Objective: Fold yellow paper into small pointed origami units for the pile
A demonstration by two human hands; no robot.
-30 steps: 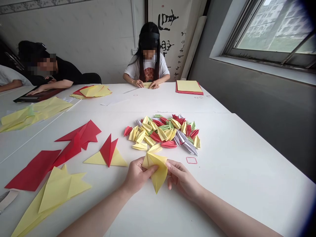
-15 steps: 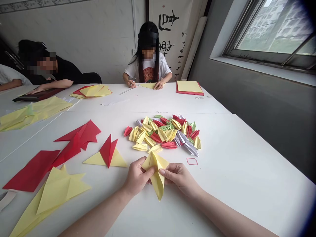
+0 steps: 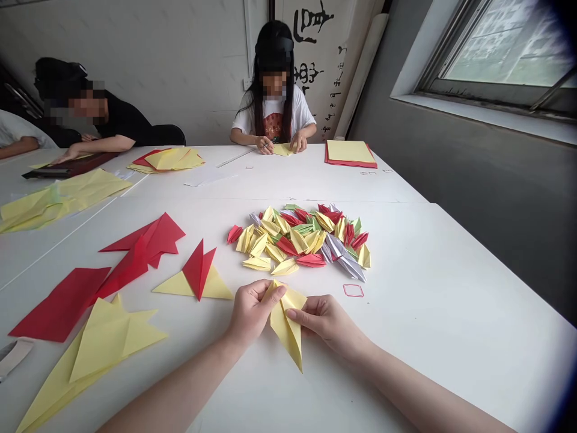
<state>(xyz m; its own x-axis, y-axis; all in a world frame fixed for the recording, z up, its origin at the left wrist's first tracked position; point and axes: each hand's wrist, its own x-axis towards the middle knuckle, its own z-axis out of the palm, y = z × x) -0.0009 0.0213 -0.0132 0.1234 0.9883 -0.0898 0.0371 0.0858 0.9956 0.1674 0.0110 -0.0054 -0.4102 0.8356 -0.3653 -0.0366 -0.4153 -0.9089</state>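
Between my two hands, low in the centre of the head view, is a partly folded yellow paper (image 3: 288,328) with a long point hanging down. My left hand (image 3: 252,310) pinches its upper left part, thumb on top. On its right edge my right hand (image 3: 329,319) is closed, thumb pressed on the front; the fingers behind are partly hidden. Just beyond lies a pile of small folded paper pieces (image 3: 297,240) in yellow, red, green and pale purple. Left of my hands, a red folded piece (image 3: 198,270) rests on a yellow triangle (image 3: 169,284).
Red papers (image 3: 63,304) and yellow folded papers (image 3: 101,340) lie on the white table (image 3: 428,300) at left. Across it, a person (image 3: 274,114) handles yellow paper near a paper stack (image 3: 350,151). Another person (image 3: 117,120) leans in at far left.
My left hand has shifted up along the yellow paper, its thumb now near the top. The paper's lower point has swung slightly right. The person opposite has drawn both hands closer together.
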